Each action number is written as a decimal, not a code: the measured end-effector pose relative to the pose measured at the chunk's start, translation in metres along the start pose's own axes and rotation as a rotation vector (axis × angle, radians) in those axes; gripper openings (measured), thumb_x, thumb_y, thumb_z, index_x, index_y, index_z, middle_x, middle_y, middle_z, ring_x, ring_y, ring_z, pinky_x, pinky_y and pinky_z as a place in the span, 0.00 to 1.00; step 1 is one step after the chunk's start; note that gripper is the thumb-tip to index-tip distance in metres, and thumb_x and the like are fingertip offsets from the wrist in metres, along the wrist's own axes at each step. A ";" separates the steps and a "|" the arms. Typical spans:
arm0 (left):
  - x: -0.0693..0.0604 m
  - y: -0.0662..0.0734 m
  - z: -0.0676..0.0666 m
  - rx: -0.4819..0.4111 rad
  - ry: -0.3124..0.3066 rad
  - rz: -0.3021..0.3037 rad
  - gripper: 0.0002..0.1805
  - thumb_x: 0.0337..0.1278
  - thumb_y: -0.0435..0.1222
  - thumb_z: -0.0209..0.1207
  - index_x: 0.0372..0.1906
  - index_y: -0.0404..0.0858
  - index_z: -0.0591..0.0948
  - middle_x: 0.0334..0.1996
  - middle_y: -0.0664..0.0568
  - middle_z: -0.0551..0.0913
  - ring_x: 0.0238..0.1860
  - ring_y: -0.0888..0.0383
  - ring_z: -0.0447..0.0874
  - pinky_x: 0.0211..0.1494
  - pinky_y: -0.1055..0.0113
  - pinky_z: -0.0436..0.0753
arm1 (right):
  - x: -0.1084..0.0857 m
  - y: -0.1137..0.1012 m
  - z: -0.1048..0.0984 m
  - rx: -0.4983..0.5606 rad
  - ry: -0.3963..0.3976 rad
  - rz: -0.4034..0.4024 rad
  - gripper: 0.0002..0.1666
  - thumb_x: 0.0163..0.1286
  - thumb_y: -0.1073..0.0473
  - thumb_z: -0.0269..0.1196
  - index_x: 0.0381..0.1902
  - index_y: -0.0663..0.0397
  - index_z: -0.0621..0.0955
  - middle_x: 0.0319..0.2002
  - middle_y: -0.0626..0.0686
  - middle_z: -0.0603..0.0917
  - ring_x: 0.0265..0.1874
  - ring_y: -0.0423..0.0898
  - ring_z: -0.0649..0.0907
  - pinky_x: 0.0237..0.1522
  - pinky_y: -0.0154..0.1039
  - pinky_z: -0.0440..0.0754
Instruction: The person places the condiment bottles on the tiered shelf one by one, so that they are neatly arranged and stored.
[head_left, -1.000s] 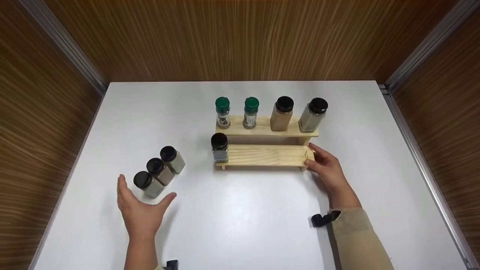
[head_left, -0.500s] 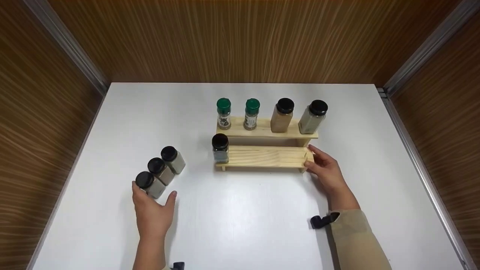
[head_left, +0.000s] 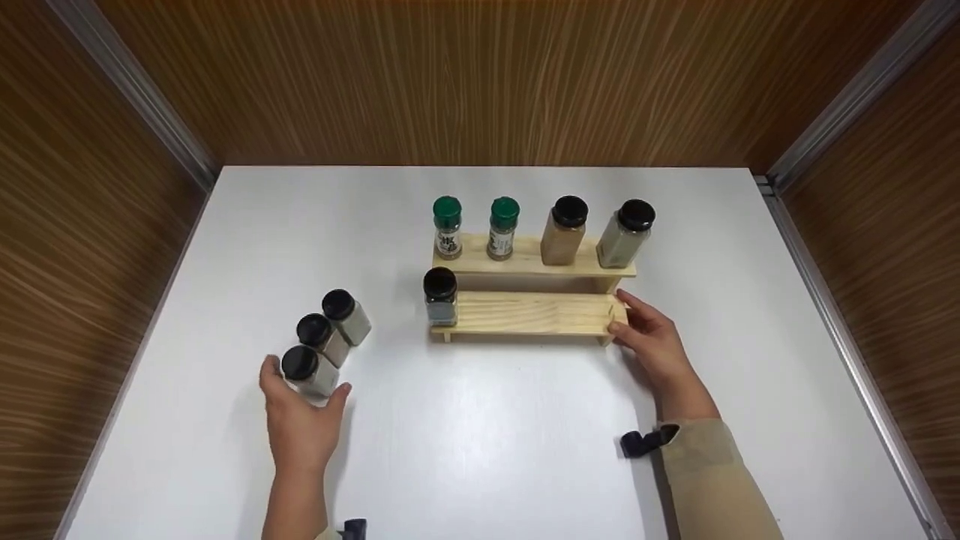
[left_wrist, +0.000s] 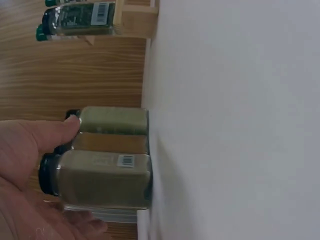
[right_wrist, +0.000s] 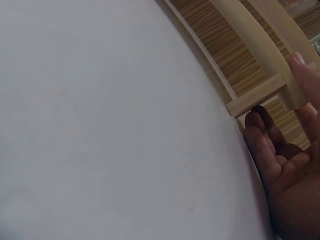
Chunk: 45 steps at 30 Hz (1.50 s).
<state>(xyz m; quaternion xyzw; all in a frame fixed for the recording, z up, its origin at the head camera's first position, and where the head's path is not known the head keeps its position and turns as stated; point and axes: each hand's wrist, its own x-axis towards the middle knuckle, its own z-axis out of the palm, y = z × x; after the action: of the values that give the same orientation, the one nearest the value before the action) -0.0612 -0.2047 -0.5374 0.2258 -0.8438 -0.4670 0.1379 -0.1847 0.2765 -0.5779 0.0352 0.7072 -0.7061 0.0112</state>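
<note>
My left hand (head_left: 300,427) is spread around the nearest spice jar (head_left: 321,377), a black-capped one. Its fingers lie at the jar's left and the thumb at its right, not clearly closed on it. Two more black-capped jars, one brown (head_left: 335,349) and one pale green (head_left: 356,324), stand in a slanting row behind it. In the left wrist view the thumb (left_wrist: 72,122) lies near the caps. My right hand (head_left: 660,352) grips the right end of a two-tier wooden spice rack (head_left: 540,313); in the right wrist view the thumb (right_wrist: 299,62) is on the lower shelf.
The upper shelf bears two green-capped bottles (head_left: 448,241) and two larger black-capped jars (head_left: 562,244). One black-capped jar (head_left: 442,309) stands at the lower shelf's left end. Wood-grain walls (head_left: 480,82) enclose the white table (head_left: 480,450) at back and sides.
My left hand has moved in from the left around the nearest jar. That jar has shifted slightly right and turned. The right hand keeps its hold on the rack.
</note>
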 end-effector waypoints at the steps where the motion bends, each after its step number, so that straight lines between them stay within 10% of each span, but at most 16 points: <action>1: 0.001 -0.001 0.002 -0.027 -0.001 0.012 0.60 0.57 0.29 0.74 0.82 0.30 0.44 0.81 0.28 0.55 0.81 0.33 0.55 0.79 0.41 0.59 | 0.000 0.000 0.000 -0.001 -0.001 0.002 0.38 0.69 0.78 0.67 0.75 0.68 0.71 0.50 0.55 0.84 0.44 0.44 0.86 0.41 0.36 0.87; 11: 0.015 -0.014 0.007 -0.203 0.052 -0.010 0.58 0.52 0.18 0.69 0.85 0.36 0.51 0.81 0.37 0.60 0.80 0.36 0.60 0.79 0.43 0.63 | -0.002 0.000 -0.001 -0.030 -0.012 -0.001 0.38 0.70 0.77 0.67 0.76 0.68 0.70 0.50 0.56 0.84 0.44 0.44 0.86 0.42 0.35 0.87; 29: 0.012 -0.020 -0.005 -0.152 -0.060 -0.065 0.43 0.49 0.21 0.74 0.74 0.32 0.73 0.69 0.32 0.77 0.70 0.34 0.75 0.69 0.43 0.75 | -0.001 -0.002 0.000 -0.027 -0.005 0.002 0.37 0.70 0.78 0.66 0.76 0.67 0.71 0.51 0.56 0.84 0.45 0.43 0.85 0.43 0.35 0.87; 45: -0.004 0.032 -0.006 -0.171 -0.110 0.155 0.41 0.38 0.24 0.83 0.66 0.37 0.83 0.57 0.43 0.87 0.56 0.48 0.86 0.50 0.72 0.84 | -0.001 -0.001 -0.001 -0.038 -0.009 -0.004 0.38 0.70 0.76 0.68 0.76 0.68 0.70 0.51 0.57 0.83 0.44 0.42 0.85 0.43 0.35 0.88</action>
<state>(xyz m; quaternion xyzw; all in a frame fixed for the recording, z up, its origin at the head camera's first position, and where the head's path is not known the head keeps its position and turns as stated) -0.0634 -0.1924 -0.5073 0.1215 -0.8222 -0.5367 0.1455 -0.1837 0.2775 -0.5764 0.0302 0.7204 -0.6928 0.0135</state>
